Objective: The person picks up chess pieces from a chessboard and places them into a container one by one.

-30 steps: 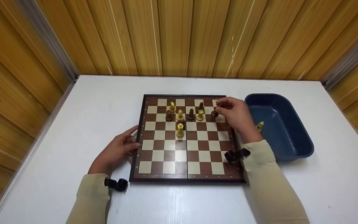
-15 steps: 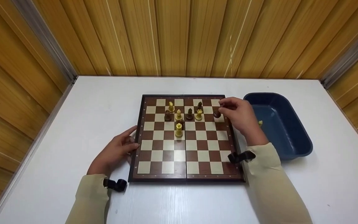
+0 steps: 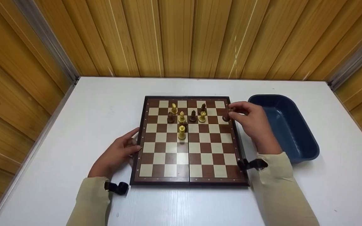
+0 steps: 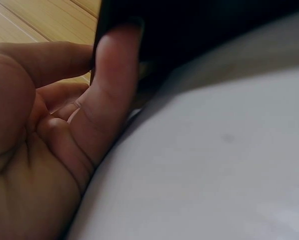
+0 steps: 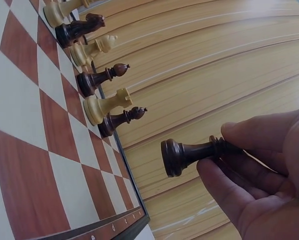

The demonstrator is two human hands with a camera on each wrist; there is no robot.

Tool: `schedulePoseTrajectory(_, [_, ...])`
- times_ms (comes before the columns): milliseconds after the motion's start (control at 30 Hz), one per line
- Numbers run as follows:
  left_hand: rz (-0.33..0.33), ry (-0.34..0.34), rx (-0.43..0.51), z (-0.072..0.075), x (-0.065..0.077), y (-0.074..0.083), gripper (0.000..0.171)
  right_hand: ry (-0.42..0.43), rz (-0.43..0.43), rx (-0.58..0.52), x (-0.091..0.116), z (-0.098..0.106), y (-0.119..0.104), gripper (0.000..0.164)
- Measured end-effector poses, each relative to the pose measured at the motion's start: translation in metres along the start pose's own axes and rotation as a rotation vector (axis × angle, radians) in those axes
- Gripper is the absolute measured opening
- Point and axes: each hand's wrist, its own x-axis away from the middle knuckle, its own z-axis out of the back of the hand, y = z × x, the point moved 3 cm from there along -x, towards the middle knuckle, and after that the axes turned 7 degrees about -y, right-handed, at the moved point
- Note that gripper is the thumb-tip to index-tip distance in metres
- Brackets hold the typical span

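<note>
While held, the dark piece points base-down; its axis is near-upright

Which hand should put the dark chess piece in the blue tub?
Probably the right hand: its fingers pinch the dark chess piece and it's nearer the blue tub. The left hand touches the opposite side of the chessboard.

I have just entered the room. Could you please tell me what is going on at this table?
A person holds a dark chess piece in the grip of the right hand, clear of the squares at the right side of the chessboard. The left hand touches the board's left edge. Light pieces and dark pieces stand mostly on its far half. A blue tub is on the right.
</note>
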Motion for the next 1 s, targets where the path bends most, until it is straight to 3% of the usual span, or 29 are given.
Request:
schedulePoseTrajectory(233, [0.015,0.001,-0.008,0.0,-0.002,-0.002,0.073,0.033,0.005,0.051,0.004,0.013,0.001,0.026])
schedulePoseTrajectory(467, [0.006,-0.027,-0.011,0.003,-0.003,-0.006,0.073,0.079,-0.012,0.025,0.007,0.027,0.006,0.027])
schedulePoseTrajectory(1000, [-0.001,-0.037,-0.084,0.004,-0.007,-0.009,0.075,0.143,-0.174,0.075,0.014,0.057,0.012,0.032])
